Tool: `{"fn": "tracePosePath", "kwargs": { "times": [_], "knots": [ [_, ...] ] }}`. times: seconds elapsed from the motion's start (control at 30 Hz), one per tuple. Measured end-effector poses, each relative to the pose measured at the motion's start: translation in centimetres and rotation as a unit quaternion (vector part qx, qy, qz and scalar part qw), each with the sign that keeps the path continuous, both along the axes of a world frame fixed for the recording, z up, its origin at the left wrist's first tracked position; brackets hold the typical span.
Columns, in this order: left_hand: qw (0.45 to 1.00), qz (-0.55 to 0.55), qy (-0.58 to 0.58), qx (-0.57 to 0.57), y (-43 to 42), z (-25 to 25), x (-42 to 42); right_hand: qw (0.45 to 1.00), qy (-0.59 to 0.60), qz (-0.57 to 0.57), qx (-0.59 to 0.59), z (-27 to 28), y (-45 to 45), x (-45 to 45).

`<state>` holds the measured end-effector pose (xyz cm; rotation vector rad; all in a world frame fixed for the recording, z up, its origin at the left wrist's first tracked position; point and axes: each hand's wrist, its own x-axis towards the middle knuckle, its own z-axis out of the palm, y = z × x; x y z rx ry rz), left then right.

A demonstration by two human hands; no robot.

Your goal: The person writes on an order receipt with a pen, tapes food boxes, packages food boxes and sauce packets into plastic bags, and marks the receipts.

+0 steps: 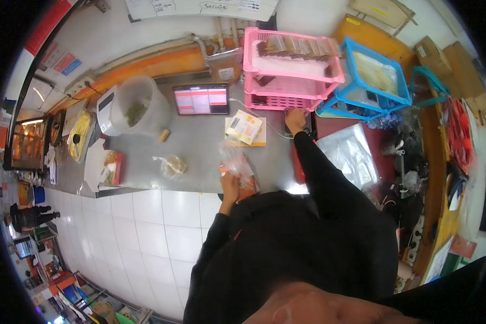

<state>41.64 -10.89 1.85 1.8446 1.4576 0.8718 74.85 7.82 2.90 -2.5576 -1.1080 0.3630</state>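
- Two bare hands are at work over a metal counter, both in black sleeves.
- Left hand is down by the near edge, fingers curled onto the left side of an orange packet with clear plastic on it, so yeah, clamped on that as far as I can see.
- Packet lies right in front of the person, at the counter's edge.
- Right hand is reached out to a dark thing just in front of the pink rack. Can't tell if the fingers are together or apart, it's too small.
- Just beyond the packet: some cards, then a lit tablet further back.
- Left along the counter: a small knotted-looking bag, an open box with food in it, and a big tub with green stuff inside.
- Right side: a blue rack beside the pink one, and shiny clear plastic sheets near the right forearm.
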Motion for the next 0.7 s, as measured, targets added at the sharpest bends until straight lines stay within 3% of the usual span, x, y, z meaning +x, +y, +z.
{"fn": "tracePosePath", "kwargs": {
  "times": [0.2, 0.3, 0.43, 0.5, 0.6, 0.7],
  "knots": [
    [1.000, 0.001, 0.003, 0.001, -0.3, 0.7, 0.0, 0.996, -0.005, -0.028, 0.088, 1.7, -1.0, -1.0],
    [0.998, 0.006, 0.037, 0.057, 0.0, 3.9, 0.3, 0.955, -0.032, 0.029, 0.294, 2.8, -2.0, -0.8],
    [0.995, -0.064, 0.055, 0.048, 0.4, 4.0, -1.8, 0.886, 0.150, 0.066, 0.433, 10.5, -5.0, -4.3],
    [0.992, -0.078, 0.075, 0.060, 0.9, 4.7, -2.2, 0.878, 0.194, 0.109, 0.424, 12.3, -7.1, -6.8],
    [0.992, -0.101, 0.063, 0.047, 1.4, 3.8, -2.9, 0.798, 0.401, 0.153, 0.422, 8.1, -10.1, -11.3],
    [0.991, -0.105, 0.051, 0.066, 1.7, 6.2, -2.8, 0.800, 0.527, 0.132, 0.253, 4.5, -14.3, -16.1]
  ]
}}
